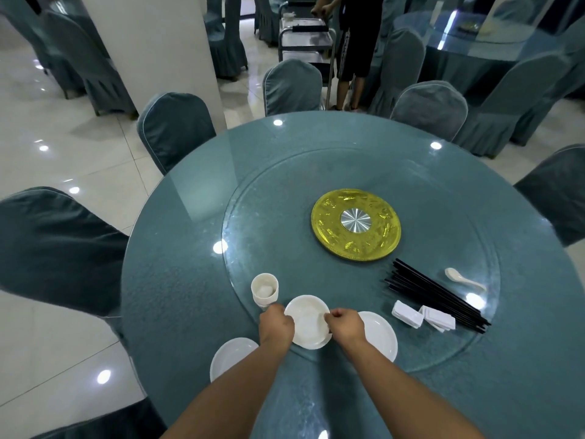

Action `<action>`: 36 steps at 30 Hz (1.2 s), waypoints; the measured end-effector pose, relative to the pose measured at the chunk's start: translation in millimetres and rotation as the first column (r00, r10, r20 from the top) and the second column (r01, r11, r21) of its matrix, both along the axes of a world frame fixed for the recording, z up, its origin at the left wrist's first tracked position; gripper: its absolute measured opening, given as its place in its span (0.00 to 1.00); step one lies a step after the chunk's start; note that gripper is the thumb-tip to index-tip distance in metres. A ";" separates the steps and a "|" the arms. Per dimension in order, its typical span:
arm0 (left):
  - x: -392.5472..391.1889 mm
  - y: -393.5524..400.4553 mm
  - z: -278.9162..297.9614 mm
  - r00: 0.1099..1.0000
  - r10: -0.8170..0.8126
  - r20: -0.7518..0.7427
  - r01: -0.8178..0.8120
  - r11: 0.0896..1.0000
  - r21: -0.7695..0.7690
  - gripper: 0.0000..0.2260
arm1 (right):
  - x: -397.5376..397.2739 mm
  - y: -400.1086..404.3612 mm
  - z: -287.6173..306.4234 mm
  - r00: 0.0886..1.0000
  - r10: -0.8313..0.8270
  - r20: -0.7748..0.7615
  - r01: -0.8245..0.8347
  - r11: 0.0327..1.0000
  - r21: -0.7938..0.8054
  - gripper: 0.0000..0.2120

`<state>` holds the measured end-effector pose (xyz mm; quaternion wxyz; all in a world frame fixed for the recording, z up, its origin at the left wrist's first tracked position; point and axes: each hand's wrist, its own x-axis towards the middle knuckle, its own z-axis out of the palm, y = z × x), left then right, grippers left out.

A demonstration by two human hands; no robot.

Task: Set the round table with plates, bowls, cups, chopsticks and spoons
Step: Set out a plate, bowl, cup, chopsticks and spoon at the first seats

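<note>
- A small stack of round white ceramic plates [307,321] sits at the near edge of the clear glass turntable [411,172]; both hands hold it by opposite rims.
- The left hand [276,324] curls its fingers over the stack's left rim; the right hand [345,324] pinches the right rim, thumb on top (how many plates it has hold of I cannot tell).
- A stack of white cups [265,290] stands just beyond the left hand, on the turntable's edge.
- One white plate [381,335] lies just right of the stack, partly under the right wrist; another white plate [229,358] lies on the teal tablecloth [177,296] by the left forearm.
- Farther right on the glass: white rectangular rests [422,316], touching a bundle of black chopsticks [433,294]; a white ceramic spoon [462,278] lies just beyond them.
- A round gold disc with a silver hub [356,224] marks the turntable's middle.
- Teal-covered chairs [175,128] ring the table; a person in dark clothes [356,42] stands at a metal cart [305,39] behind.
</note>
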<state>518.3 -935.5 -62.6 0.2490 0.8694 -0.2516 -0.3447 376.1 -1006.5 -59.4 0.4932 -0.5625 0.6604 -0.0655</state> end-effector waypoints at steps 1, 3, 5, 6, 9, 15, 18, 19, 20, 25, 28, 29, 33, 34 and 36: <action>1.5 3.8 1.7 1.000 0.009 -0.018 -0.009 1.000 -0.016 0.05 | -0.9 1.4 1.0 1.000 -0.010 0.014 0.010 1.000 0.005 0.07; 7.8 14.7 4.0 0.999 0.015 -0.042 -0.016 0.999 -0.033 0.04 | -0.1 7.2 4.1 0.998 -0.034 0.061 0.032 0.999 0.032 0.07; 18.1 28.3 3.9 0.999 0.014 -0.041 -0.015 1.000 -0.027 0.05 | 4.3 15.1 6.1 0.992 -0.046 0.116 0.039 0.998 0.058 0.08; 24.9 36.1 3.5 0.999 0.018 -0.037 -0.019 1.000 -0.022 0.06 | 8.5 20.1 6.6 0.988 -0.044 0.147 0.034 0.997 0.070 0.08; 48.1 65.4 -1.4 0.997 0.052 -0.049 -0.053 0.998 -0.015 0.07 | 25.2 40.9 4.3 0.977 0.013 0.211 -0.035 0.994 0.103 0.13; 97.9 124.5 -21.4 0.993 0.116 -0.036 -0.115 0.993 0.041 0.06 | 55.9 77.6 -19.0 0.982 0.139 0.131 -0.147 0.987 0.056 0.19; 109.6 141.4 -32.5 0.993 0.114 -0.033 -0.110 0.989 0.094 0.05 | 62.1 91.8 -28.6 0.981 0.143 0.128 -0.151 0.987 0.060 0.20; 112.4 143.4 -35.6 0.993 0.114 -0.036 -0.110 0.989 0.102 0.06 | 63.5 93.4 -29.7 0.983 0.136 0.127 -0.144 0.988 0.060 0.20; 115.6 148.3 -41.3 0.993 0.112 -0.041 -0.107 0.988 0.115 0.06 | 66.1 98.5 -32.6 0.985 0.123 0.121 -0.132 0.989 0.067 0.20; 119.2 157.3 -57.8 0.992 0.117 -0.047 -0.109 0.983 0.150 0.07 | 64.3 110.1 -36.3 0.994 0.061 0.094 -0.069 0.994 0.082 0.16; 121.1 159.0 -65.3 0.992 0.116 -0.051 -0.108 0.984 0.140 0.07 | 62.4 113.7 -35.4 0.996 0.046 0.079 -0.052 0.995 0.085 0.14; 121.7 158.2 -66.5 0.992 0.113 -0.048 -0.105 0.985 0.138 0.08 | 62.0 112.7 -34.9 0.996 0.041 0.073 -0.047 0.995 0.084 0.13; 123.5 153.2 -60.6 0.992 0.123 -0.040 -0.117 0.985 0.125 0.07 | 63.5 106.8 -27.8 0.997 0.024 0.076 -0.029 0.997 0.072 0.14; 124.5 150.5 -58.3 0.991 0.127 -0.033 -0.123 0.986 0.114 0.07 | 64.9 104.5 -25.5 0.996 0.019 0.083 -0.025 0.997 0.070 0.14; 125.8 142.4 -50.2 0.991 0.128 -0.029 -0.126 0.989 0.077 0.06 | 68.5 99.5 -19.4 0.996 0.012 0.086 -0.018 0.998 0.061 0.14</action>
